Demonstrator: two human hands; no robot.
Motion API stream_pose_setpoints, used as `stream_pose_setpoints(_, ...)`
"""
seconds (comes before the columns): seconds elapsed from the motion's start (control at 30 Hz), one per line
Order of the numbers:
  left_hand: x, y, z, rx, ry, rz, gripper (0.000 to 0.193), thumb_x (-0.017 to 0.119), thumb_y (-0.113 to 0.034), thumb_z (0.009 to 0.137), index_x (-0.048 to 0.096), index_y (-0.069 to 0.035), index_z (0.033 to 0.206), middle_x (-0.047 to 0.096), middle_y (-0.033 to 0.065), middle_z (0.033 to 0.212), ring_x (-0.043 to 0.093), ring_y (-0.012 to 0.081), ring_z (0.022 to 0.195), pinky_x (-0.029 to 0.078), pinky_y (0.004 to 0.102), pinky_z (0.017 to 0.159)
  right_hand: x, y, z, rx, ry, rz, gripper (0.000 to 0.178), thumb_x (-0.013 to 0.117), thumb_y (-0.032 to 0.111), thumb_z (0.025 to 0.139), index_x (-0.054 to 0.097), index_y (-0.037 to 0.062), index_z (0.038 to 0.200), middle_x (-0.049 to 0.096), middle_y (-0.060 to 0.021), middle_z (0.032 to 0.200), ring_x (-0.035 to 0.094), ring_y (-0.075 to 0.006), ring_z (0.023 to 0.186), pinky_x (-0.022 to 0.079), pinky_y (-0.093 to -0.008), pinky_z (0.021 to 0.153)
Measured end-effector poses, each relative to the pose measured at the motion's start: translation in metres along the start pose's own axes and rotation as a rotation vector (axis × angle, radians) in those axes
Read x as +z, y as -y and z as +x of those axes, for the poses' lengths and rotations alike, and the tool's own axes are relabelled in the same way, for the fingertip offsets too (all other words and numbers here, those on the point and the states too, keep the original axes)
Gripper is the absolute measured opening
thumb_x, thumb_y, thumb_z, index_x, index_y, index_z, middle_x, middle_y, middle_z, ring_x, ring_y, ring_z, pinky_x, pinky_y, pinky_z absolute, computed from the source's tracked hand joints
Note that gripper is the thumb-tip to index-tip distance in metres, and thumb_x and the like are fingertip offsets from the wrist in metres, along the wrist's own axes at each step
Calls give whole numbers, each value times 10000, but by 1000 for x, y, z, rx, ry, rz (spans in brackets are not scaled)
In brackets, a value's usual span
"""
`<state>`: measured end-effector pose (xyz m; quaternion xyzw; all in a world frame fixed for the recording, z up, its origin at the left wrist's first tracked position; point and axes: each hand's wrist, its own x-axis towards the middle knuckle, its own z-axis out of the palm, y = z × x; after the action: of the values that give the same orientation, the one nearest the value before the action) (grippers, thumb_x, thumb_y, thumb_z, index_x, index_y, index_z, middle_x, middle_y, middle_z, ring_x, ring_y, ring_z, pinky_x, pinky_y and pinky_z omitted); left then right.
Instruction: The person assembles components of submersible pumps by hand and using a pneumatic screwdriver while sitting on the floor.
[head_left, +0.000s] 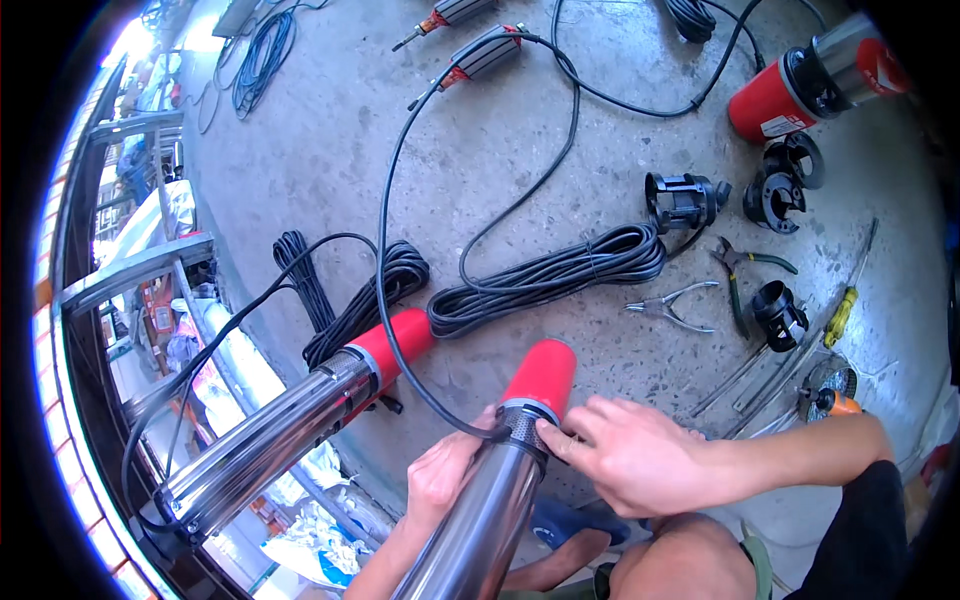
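Observation:
A long steel submersible pump [485, 520] with a red end [543, 375] points away from me at the lower middle. Around its neck runs a perforated mesh strainer [523, 425], where a black cable meets the body. My left hand [440, 478] is closed around the pump's left side, just below the strainer, its fingertips by the cable. From the right, my right hand [630, 455] has curled fingers, with a fingertip pressed against the strainer's edge. A second, similar pump [270, 440] lies to the left, its red end [395, 347] pointing away.
Coiled black cable [550, 280] lies beyond the pumps. To the right are circlip pliers [675, 305], green-handled cutters [740, 285], black plastic housings [685, 203] and a yellow-handled screwdriver [842, 318]. A red motor unit [775, 100] stands far right; a metal rack [140, 275] borders the left.

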<state>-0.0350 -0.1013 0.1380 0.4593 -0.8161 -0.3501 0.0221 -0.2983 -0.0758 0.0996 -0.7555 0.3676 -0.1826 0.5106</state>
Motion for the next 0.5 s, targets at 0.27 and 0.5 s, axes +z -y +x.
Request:
stream_pose_setpoints(0.27,11,-18,-17,-328,-53,-226,865,929,-277,625,533,73,1310,717,206,1026,737,253,851,580,313,763,-44,-10,72,-530,201,-307,152,675,173,717,683,70,606,655,-91,617,687,-294,610,565,-404,602)
stream_pose_setpoints(0.5,59,2,-60,-384,-298,-289,592,795,-164,772,563,9,1288,682,131,1080,684,201,882,540,299,800,-18,-47,106,-642,284,-163,880,905,320,606,487,32,1324,646,-161,1197,633,-327,1105,514,-452,907)
